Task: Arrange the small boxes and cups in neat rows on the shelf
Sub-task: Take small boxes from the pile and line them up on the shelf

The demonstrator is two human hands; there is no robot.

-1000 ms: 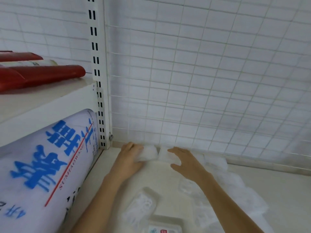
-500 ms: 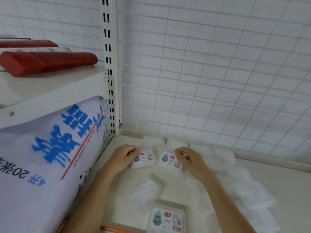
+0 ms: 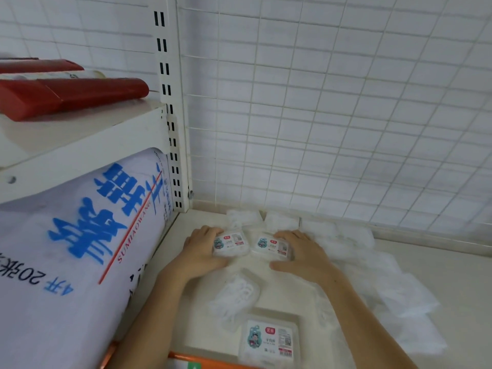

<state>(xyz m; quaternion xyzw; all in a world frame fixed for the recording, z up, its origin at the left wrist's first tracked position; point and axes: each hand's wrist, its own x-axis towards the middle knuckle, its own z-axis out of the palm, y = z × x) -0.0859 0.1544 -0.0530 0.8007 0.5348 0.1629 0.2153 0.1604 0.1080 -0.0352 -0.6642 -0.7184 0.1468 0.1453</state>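
Left hand (image 3: 198, 253): fingers curl round a small labelled box (image 3: 229, 244) on the shelf (image 3: 452, 275).
Right hand (image 3: 302, 253): grips a second labelled box (image 3: 271, 245) beside the first.
Hard to read: pale, blurred packets (image 3: 372, 275) to the right.
Cut off: a third labelled box (image 3: 270, 339) at the frame's lower edge.

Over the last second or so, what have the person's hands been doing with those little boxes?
A second ago both hands pressed plain white packets at the shelf's back. Now the left hand holds a labelled small box and the right hand holds another, side by side, in front of those back packets. The labelled box nearest the camera and the loose white packet stayed put.
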